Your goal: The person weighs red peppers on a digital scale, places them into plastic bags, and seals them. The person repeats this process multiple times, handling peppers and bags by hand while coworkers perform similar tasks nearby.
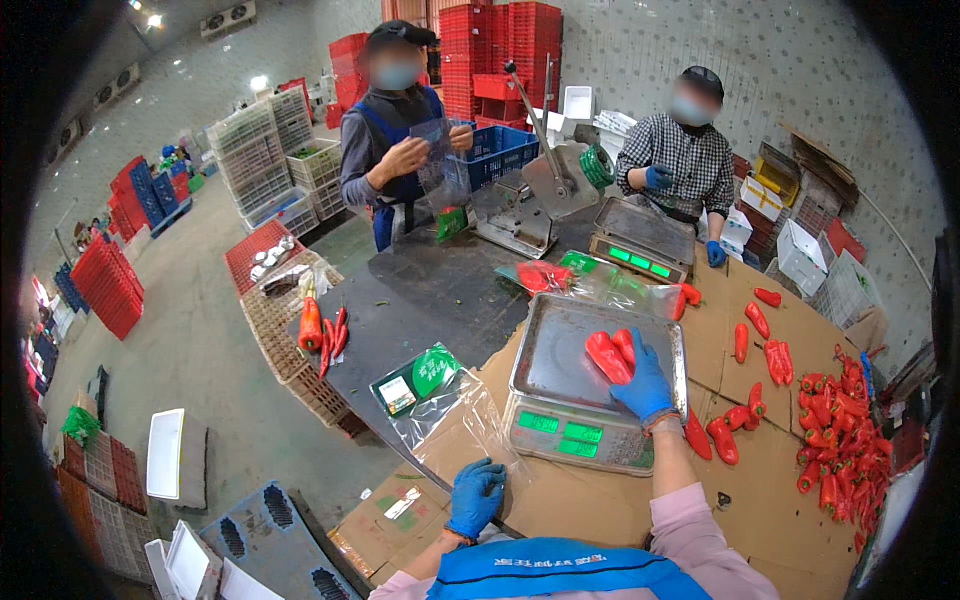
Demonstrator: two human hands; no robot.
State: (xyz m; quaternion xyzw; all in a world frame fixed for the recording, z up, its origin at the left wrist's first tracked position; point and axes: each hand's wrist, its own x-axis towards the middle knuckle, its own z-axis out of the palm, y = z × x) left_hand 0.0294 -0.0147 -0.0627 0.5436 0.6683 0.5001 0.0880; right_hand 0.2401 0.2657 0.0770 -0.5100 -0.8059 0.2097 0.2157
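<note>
My right hand [646, 379], in a blue glove, has its thumb and fingers around one of two red peppers [606, 358] on the metal pan [559, 352] of a digital scale [487, 424]. Green figures glow on the scale's displays. My left hand [478, 491], also gloved in blue, rests at the table's near edge with its fingers curled. Whether it pinches anything is hidden. Close beside it lies a clear plastic bag [457, 420] with a green printed panel and a white label. Loose red peppers [724, 439] lie right of the scale.
A heap of red peppers [840, 435] covers the cardboard at right. Beyond my scale are filled bags [544, 276], a second scale [645, 232] and a lever-operated bag sealer [551, 180]. Two masked co-workers stand across the table; one holds a clear bag [442, 161]. Crates [281, 330] adjoin the left edge.
</note>
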